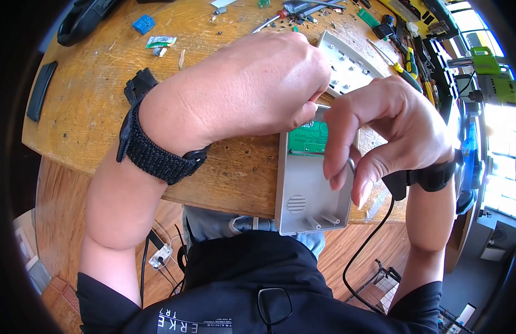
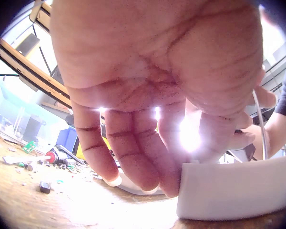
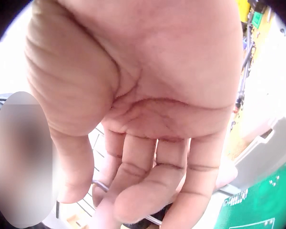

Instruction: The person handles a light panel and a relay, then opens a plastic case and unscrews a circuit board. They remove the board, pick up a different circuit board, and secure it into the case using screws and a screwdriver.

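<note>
A grey plastic case half (image 1: pixel 298 181) lies open side up at the table's front edge, with a green circuit board (image 1: pixel 309 139) in its far part. Over the far end of this case, my left hand (image 1: pixel 252 83) pinches the end wall; its fingers (image 2: pixel 136 157) reach down outside the wall and the thumb goes behind it. My right hand (image 1: pixel 394 128) is above the case's right side, holding a thin metal rod (image 2: pixel 260 126) between curled fingers. The rod's lower end passes behind the case wall in the left wrist view, hiding its tip.
Another grey case half (image 1: pixel 344 64) lies behind the hands. A red-handled screwdriver (image 1: pixel 269 21), yellow-handled pliers (image 1: pixel 409 69) and small scraps are scattered at the back. On the left are a blue block (image 1: pixel 144 24) and a black strip (image 1: pixel 42 92). A black cable (image 1: pixel 361 250) hangs at right.
</note>
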Available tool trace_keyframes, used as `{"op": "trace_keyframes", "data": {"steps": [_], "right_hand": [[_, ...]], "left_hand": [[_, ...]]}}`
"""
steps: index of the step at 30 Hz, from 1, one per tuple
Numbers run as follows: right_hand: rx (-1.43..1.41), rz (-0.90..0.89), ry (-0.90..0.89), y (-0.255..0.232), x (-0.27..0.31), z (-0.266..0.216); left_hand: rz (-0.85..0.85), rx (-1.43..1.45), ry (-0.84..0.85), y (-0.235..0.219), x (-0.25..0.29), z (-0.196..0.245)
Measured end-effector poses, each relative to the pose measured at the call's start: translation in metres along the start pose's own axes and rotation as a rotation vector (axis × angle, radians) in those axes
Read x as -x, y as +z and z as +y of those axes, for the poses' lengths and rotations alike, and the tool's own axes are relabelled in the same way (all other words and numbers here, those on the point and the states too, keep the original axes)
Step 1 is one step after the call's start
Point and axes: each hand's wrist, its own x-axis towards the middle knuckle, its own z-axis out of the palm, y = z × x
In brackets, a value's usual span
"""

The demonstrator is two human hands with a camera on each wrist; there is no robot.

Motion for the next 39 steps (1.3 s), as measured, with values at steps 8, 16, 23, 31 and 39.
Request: {"op": "trace_keyframes", "data": {"steps": [8,16,23,31,39], "right_hand": [[0.531,0.303,-0.063,0.026,0.002,-0.017],[0.587,0.419,-0.051,0.040,-0.009,-0.022],[0.185,0.481,0.134,0.042,-0.011,-0.030],[-0.281,0.541,0.249,0.040,0.002,-0.019],[-0.222,0.572,0.172,0.053,0.008,-0.011]], "left_hand": [[-0.025,-0.025,-0.017,0.001,0.000,0.000],[-0.031,0.120,-0.014,-0.005,0.005,-0.003],[0.178,0.133,0.180,0.002,0.014,-0.012],[0.068,-0.008,0.158,-0.003,0.007,-0.005],[-0.024,-0.040,0.003,-0.001,0.001,0.003]]}}
